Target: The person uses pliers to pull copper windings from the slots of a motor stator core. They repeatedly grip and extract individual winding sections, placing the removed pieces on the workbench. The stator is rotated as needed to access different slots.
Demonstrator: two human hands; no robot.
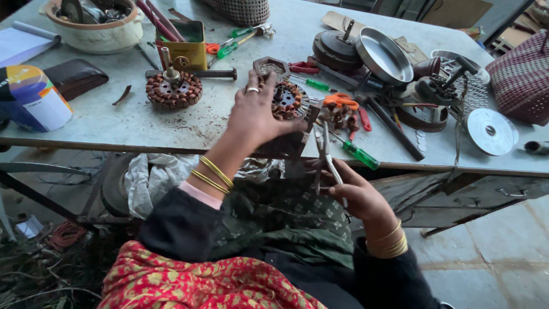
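Left hand (pixel 254 117) grips the round copper-wound motor stator (pixel 287 100) at the near edge of the grey metal table (pixel 114 123), fingers wrapped over it. Right hand (pixel 355 193) is clenched around slim metal pliers (pixel 323 153), tips up beside the stator. Green-handled screwdriver (pixel 359 154) lies just beside.

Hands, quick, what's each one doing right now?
Left hand: closed on the motor stator.
Right hand: closed on the pliers.
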